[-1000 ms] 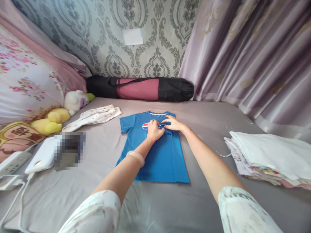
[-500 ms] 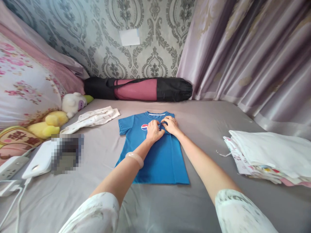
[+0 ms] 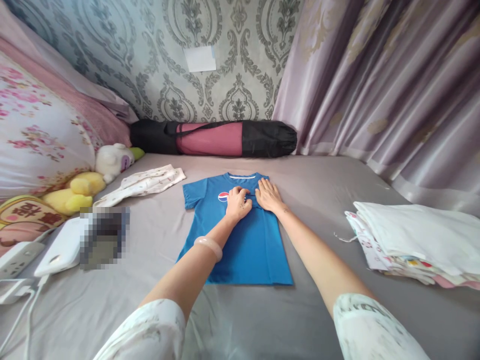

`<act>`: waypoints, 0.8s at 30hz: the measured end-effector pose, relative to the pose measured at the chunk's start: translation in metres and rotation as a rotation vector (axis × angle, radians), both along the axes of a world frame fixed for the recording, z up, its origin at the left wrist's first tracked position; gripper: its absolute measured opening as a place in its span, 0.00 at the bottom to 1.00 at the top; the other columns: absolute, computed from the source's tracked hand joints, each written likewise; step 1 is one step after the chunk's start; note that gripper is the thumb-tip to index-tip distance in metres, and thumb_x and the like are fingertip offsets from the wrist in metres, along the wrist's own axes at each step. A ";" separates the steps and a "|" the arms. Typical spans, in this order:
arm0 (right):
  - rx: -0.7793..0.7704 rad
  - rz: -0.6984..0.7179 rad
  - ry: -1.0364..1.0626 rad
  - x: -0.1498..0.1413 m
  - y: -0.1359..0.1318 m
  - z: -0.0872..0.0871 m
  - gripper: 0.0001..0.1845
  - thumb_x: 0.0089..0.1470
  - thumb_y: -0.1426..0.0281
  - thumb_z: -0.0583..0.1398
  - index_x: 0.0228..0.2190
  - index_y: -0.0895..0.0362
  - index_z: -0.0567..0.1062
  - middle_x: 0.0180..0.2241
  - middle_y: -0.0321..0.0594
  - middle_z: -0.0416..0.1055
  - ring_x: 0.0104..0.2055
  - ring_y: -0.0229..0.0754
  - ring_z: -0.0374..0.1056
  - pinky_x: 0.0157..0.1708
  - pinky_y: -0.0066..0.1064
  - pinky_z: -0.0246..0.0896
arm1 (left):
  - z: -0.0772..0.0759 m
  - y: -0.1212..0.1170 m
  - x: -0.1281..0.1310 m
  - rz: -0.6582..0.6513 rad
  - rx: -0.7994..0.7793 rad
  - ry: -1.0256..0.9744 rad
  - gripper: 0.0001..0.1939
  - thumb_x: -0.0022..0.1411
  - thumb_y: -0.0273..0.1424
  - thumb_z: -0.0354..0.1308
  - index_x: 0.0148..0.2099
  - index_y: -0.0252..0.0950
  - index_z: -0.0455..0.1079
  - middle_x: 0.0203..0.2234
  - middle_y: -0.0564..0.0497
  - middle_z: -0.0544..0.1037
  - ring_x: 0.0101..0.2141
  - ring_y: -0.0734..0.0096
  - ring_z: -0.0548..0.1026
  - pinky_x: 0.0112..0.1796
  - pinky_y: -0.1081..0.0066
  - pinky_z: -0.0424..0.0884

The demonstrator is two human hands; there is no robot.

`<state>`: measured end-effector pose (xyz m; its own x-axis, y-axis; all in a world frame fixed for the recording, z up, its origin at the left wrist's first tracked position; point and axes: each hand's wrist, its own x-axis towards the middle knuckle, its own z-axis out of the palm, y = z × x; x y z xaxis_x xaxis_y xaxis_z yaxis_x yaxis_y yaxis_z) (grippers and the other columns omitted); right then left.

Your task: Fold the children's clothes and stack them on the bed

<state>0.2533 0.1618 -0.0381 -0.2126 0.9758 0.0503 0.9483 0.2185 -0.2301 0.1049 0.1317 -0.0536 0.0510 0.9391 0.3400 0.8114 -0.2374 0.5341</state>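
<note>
A blue short-sleeved T-shirt (image 3: 240,255) with a round red, white and blue logo lies flat on the bed, neckline away from me. Its left sleeve is spread out, while the right side is folded inward over the chest. My left hand (image 3: 239,204), a pale bangle on its wrist, rests on the chest beside the logo, fingers curled and thumb close to them at the edge of the folded sleeve. Flat on the folded right side lies my right hand (image 3: 268,195), fingers stretched toward the shoulder. The hands partly hide the sleeve end.
A stack of folded clothes (image 3: 420,240) sits at right, and a pale patterned garment (image 3: 144,184) lies at left. Behind is a black and pink rolled bag (image 3: 210,138). Plush toys (image 3: 80,192), a white device (image 3: 62,247) and a power strip (image 3: 18,257) line the left side.
My right hand has gone from pinching the folded sleeve to lying flat on it, slightly to the right. My left hand has stayed nearly in place.
</note>
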 end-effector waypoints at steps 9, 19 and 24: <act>0.054 -0.042 -0.021 -0.023 0.002 0.008 0.34 0.66 0.63 0.40 0.65 0.72 0.51 0.69 0.54 0.41 0.70 0.52 0.36 0.67 0.47 0.29 | -0.004 0.009 -0.006 0.013 0.004 -0.048 0.17 0.54 0.19 0.49 0.45 0.35 0.69 0.45 0.42 0.72 0.50 0.58 0.69 0.54 0.58 0.64; -0.006 -0.078 -0.049 -0.034 0.002 -0.002 0.35 0.66 0.61 0.40 0.65 0.71 0.51 0.69 0.51 0.43 0.70 0.49 0.35 0.67 0.42 0.28 | 0.005 0.007 -0.003 0.026 -0.059 -0.051 0.16 0.54 0.17 0.49 0.44 0.33 0.68 0.44 0.41 0.74 0.50 0.59 0.70 0.54 0.61 0.63; -0.075 -0.093 0.010 -0.027 0.012 0.007 0.35 0.66 0.58 0.36 0.66 0.67 0.50 0.69 0.51 0.42 0.70 0.50 0.37 0.66 0.45 0.34 | 0.030 0.006 -0.023 -0.054 -0.214 -0.171 0.18 0.55 0.20 0.50 0.49 0.32 0.69 0.47 0.43 0.75 0.48 0.64 0.72 0.50 0.66 0.67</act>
<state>0.2259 0.1736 -0.0309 -0.1214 0.9924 -0.0222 0.9612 0.1119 -0.2522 0.0820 0.1373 -0.0239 0.0622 0.9879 0.1422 0.6941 -0.1452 0.7051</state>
